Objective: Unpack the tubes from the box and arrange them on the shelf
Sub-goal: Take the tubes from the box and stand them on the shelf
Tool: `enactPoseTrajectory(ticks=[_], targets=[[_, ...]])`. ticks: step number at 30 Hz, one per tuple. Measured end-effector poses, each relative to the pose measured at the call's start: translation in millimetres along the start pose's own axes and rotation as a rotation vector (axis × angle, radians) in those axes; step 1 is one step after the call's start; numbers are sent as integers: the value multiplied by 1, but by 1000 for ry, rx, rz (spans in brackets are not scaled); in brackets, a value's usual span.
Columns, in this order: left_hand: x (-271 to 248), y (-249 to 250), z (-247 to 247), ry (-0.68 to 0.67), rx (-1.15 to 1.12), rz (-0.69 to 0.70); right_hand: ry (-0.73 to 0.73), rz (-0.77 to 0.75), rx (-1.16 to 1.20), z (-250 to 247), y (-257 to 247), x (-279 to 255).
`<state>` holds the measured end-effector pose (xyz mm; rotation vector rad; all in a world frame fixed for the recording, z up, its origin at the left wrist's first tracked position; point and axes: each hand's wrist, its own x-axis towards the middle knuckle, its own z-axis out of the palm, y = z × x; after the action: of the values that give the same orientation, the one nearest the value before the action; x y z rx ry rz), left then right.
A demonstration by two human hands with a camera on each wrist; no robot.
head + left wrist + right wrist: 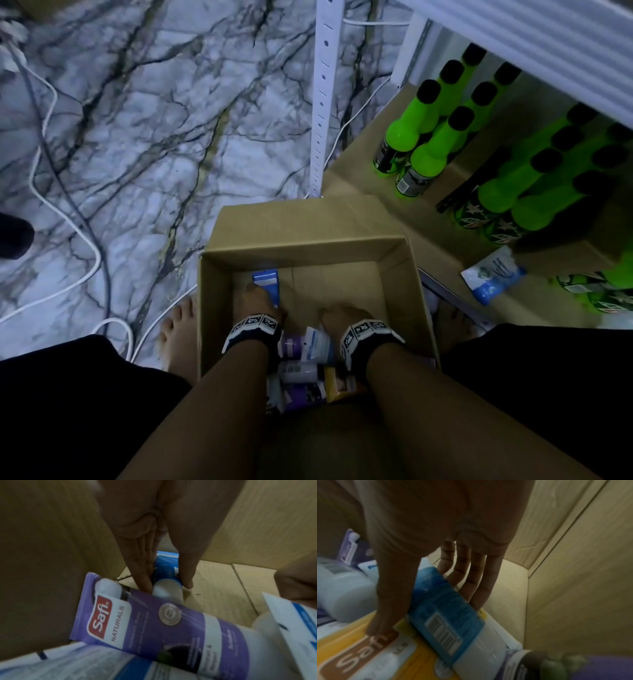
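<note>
Reaching hands (255, 301) in box (397, 274), gripping tubes (269, 286)

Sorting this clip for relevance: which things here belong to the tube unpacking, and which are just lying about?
Part of the job:
- cardboard box
- blue tube, pinched by the left hand
- second blue tube, under the right hand
- purple tube, yellow tube
- shelf

Just lying about:
- green bottles
- white cables
- blue-and-white packet
</note>
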<state>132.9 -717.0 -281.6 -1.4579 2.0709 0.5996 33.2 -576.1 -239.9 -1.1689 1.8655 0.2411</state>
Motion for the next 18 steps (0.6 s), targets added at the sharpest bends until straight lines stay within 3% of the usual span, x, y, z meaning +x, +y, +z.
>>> enactPoseTrajectory(ticks=[11,18], targets=[[-33,8,-30,5,-27,132,162,170,239,-15,15,-9],[-72,18,-68,7,-96,344,466,129,532,-57,26,-55]])
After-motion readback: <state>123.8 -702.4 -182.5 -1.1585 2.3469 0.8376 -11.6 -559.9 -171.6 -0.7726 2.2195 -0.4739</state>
